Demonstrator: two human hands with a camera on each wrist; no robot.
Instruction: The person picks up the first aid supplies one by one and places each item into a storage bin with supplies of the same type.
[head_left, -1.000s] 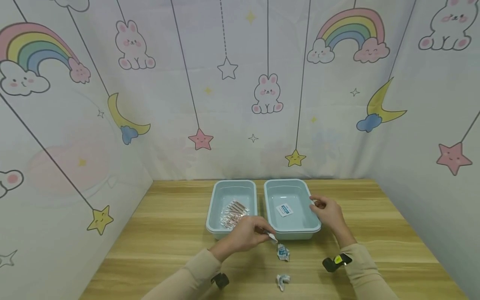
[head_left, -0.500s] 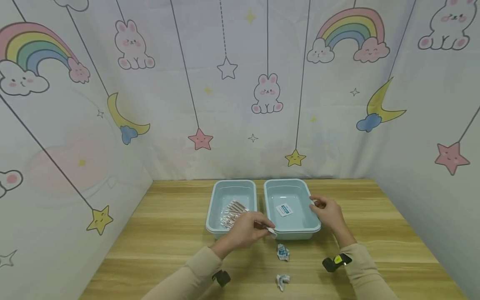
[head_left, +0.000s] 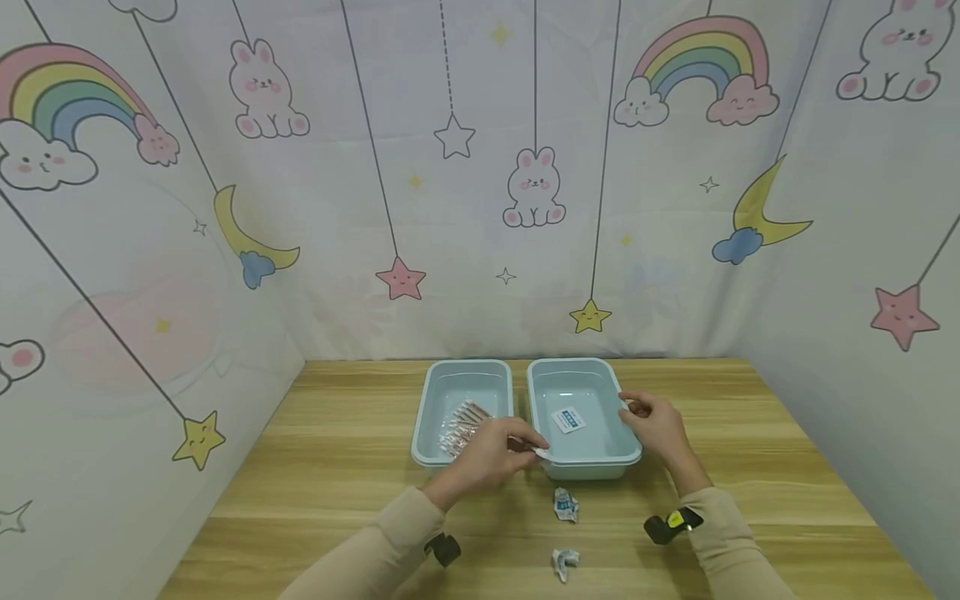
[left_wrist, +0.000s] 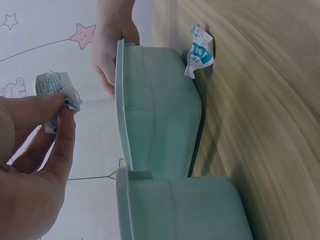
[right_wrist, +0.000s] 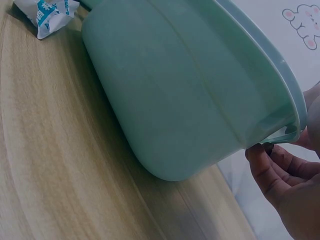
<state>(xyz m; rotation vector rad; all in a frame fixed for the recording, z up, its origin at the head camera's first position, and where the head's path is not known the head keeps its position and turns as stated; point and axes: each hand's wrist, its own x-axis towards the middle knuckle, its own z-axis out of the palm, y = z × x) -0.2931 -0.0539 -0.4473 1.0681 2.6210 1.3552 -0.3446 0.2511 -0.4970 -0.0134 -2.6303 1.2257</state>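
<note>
Between thumb and fingers my left hand [head_left: 487, 457] pinches a small white packet [left_wrist: 52, 85] with blue print, somewhat crumpled. In the head view this hand is over the front of the two bins, overlapping the left bin [head_left: 459, 385] and the near corner of the right one. My right hand [head_left: 660, 425] grips the rim of the right bin [right_wrist: 165, 90] at its right side, fingers curled under the edge. A flat white-and-blue packet [head_left: 568, 419] lies in the right bin. In the left bin are several cotton swabs [head_left: 471, 412] with brown sticks, partly hidden by my left hand.
On the wooden table [head_left: 315, 500], in front of the right bin, lies a crumpled white-and-blue packet [head_left: 566, 505]. A second crumpled one [head_left: 565, 563] is nearer to me. A printed cloth [head_left: 465, 225] hangs behind and along the sides.
My left hand has moved slightly forward and up with the packet, toward the right bin's near rim. My right hand has stayed at the rim.
</note>
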